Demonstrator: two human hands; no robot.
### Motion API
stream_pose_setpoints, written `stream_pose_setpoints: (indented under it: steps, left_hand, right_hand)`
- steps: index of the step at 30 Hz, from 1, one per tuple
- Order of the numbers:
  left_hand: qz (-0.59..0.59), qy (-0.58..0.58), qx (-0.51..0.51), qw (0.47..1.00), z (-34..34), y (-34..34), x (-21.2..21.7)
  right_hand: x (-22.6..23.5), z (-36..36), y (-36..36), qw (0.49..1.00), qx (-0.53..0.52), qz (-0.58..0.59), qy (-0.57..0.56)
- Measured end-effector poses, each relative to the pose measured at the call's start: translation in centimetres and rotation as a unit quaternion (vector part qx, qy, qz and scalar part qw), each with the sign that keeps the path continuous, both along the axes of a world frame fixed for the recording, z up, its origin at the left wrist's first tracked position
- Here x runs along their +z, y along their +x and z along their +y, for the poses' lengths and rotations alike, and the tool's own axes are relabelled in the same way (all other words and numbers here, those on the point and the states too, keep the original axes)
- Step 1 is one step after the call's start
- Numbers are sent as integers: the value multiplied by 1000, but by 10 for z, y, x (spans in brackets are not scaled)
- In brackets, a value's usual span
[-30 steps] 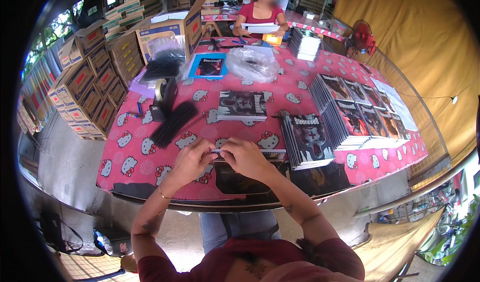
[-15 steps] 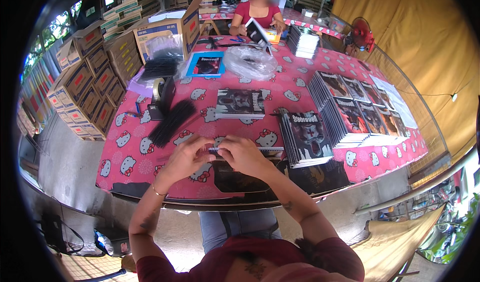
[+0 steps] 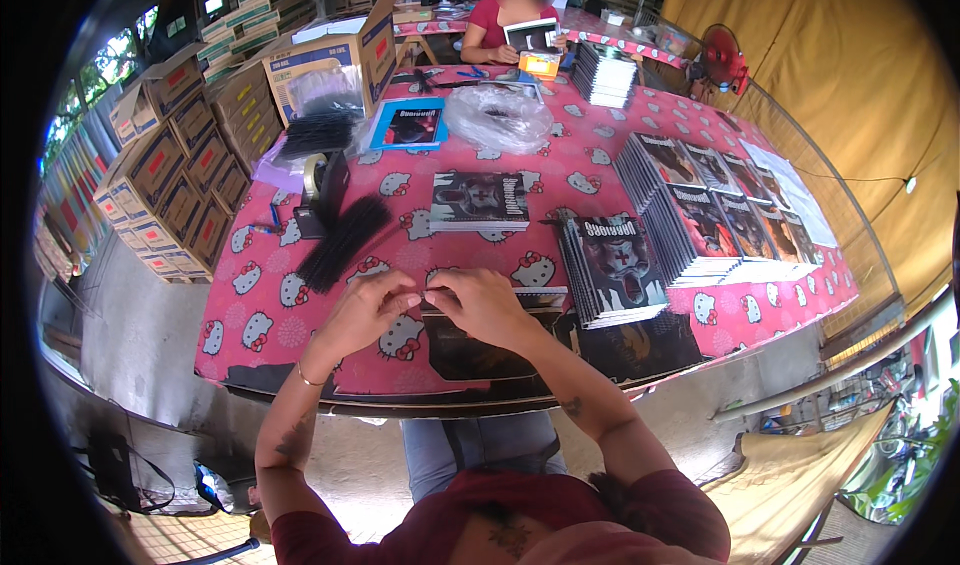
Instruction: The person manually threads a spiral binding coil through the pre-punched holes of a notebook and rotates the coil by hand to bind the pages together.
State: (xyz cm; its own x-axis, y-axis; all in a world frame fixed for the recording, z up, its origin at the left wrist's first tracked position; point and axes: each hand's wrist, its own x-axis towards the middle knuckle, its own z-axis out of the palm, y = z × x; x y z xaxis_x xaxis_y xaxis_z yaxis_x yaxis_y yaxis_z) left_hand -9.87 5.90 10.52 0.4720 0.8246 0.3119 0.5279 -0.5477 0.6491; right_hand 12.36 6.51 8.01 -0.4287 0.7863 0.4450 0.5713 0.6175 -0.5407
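Observation:
Near the table's front edge, my left hand (image 3: 368,310) is closed in a pinch, its fingertips almost meeting those of my right hand (image 3: 480,303). My right hand is also pinched, at the left end of a notebook (image 3: 541,293) lying mostly beneath it. What either set of fingertips holds is too small to make out. Beyond my hands rests a short stack of dark-covered notebooks (image 3: 480,200). A bundle of thin black binding coils (image 3: 347,243) lies beside my left hand. To the right of my right hand stands a taller stack of spiral notebooks (image 3: 612,265).
Large notebook stacks (image 3: 715,215) fill the right side. A tape dispenser (image 3: 322,190), a blue-edged booklet (image 3: 411,125) and a clear plastic bag (image 3: 498,120) lie farther back. Cartons (image 3: 170,195) are piled at left. Across the table, a person (image 3: 512,25) holds a notebook; a red fan (image 3: 722,57) stands nearby.
My fingertips have come closer together, the left hand shifting slightly right and its fingers closing. Across the table, the person's notebook has turned and come upright.

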Motion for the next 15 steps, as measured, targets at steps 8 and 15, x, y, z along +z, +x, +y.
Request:
stream_pose_setpoints:
  steps: [8,15]
  left_hand:
    - [25,101,-3,995,1,-3,-1]
    - [70,114,-7,991,0,7,-8]
  right_hand:
    - [1,2,6,996,70,49,-32]
    - [12,-8,14,999,32,12,41]
